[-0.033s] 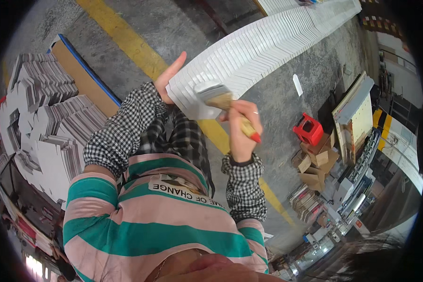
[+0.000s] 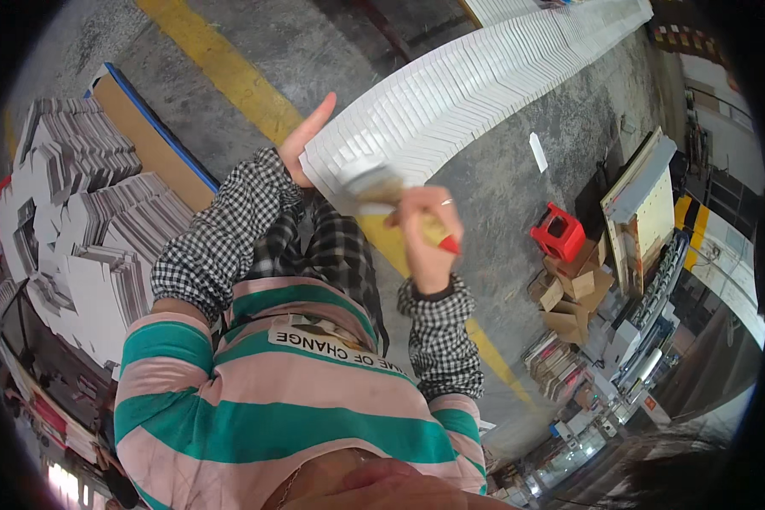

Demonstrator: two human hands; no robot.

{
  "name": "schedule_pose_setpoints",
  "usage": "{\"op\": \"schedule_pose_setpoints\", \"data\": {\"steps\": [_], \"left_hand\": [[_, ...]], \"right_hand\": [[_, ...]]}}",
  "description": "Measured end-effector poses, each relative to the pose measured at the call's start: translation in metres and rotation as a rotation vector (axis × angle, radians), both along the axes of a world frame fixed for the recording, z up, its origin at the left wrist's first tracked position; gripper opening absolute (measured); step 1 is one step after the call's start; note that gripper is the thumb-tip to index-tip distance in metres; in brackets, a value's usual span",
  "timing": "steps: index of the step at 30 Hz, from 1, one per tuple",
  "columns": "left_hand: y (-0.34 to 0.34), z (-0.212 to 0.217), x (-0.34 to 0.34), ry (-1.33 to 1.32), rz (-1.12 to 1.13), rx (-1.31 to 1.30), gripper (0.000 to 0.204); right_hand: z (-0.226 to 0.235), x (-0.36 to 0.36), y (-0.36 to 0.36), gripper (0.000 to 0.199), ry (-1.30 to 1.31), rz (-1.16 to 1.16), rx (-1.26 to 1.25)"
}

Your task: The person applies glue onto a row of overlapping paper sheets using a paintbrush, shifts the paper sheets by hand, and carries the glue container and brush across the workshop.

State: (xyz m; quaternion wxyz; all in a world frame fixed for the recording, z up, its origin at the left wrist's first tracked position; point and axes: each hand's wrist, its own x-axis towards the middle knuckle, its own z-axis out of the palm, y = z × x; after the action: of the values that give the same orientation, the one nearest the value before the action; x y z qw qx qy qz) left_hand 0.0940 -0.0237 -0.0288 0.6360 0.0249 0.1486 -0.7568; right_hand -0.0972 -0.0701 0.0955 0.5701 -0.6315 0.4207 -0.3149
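Note:
A long row of overlapping white card sheets (image 2: pixel 459 93) runs from in front of me toward the far right. My right hand (image 2: pixel 429 238) is closed round the yellow, red-tipped handle of a flat paintbrush (image 2: pixel 381 189). The brush's bristle end, smeared by motion, lies over the near end of the row; whether it touches the sheets I cannot tell. At the left edge of that end rests my left hand (image 2: pixel 296 153), its thumb stretched out away from the sheets. The other fingers of that hand are hidden behind the sheets' edge.
Stacks of folded white card pieces (image 2: pixel 102 280) stand at my left beside a blue-edged brown board (image 2: pixel 153 127). To the right are a red plastic stool (image 2: pixel 558 233), open cardboard boxes (image 2: pixel 576 293) and leaning panels (image 2: pixel 637 204). A white strip (image 2: pixel 538 153) lies on the concrete floor.
My right hand and the paintbrush have shifted a little to the left across the near sheets. The left hand has stayed in place.

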Motion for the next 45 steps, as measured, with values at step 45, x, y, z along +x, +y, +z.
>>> {"op": "schedule_pose_setpoints", "data": {"steps": [45], "left_hand": [[0.004, -0.009, 0.005, -0.017, -0.022, 0.019, 0.07]], "right_hand": [[0.006, -0.014, 0.009, 0.01, 0.061, 0.46, -0.146]]}}
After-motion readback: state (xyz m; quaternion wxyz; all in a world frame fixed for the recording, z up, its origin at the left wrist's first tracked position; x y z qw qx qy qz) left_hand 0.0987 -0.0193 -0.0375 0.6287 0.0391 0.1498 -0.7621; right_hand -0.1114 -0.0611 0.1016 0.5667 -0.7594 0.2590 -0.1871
